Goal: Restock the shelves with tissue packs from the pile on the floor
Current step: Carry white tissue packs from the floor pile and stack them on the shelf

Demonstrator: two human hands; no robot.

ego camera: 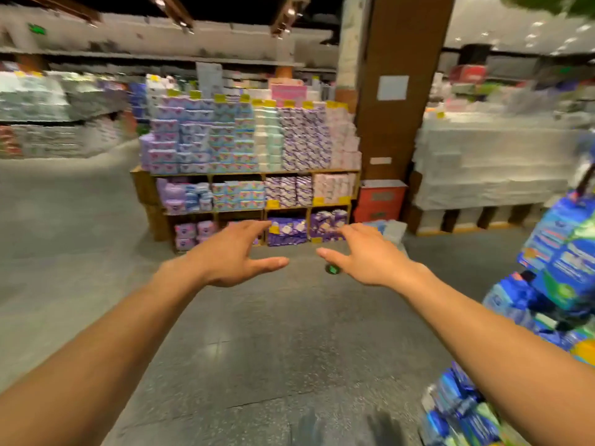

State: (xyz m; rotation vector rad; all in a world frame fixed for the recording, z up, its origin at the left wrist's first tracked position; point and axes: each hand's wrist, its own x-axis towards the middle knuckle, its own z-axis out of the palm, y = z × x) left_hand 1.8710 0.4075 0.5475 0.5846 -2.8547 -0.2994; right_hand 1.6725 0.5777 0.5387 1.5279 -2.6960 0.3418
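Blurred shop aisle [80, 220]: facing the tissue shelf [251, 173], left hand [230, 254] and right hand [368, 257] stretch forward, each grip wide open and empty, seemingly between loads.

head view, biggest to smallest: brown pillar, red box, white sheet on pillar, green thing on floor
1. brown pillar
2. red box
3. white sheet
4. green thing, nearer the camera yet smallest

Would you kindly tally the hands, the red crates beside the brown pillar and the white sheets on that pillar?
Hands: 2, left hand and right hand, both empty
Red crates: 2, stacked
White sheets: 2, on the pillar
Total: 6
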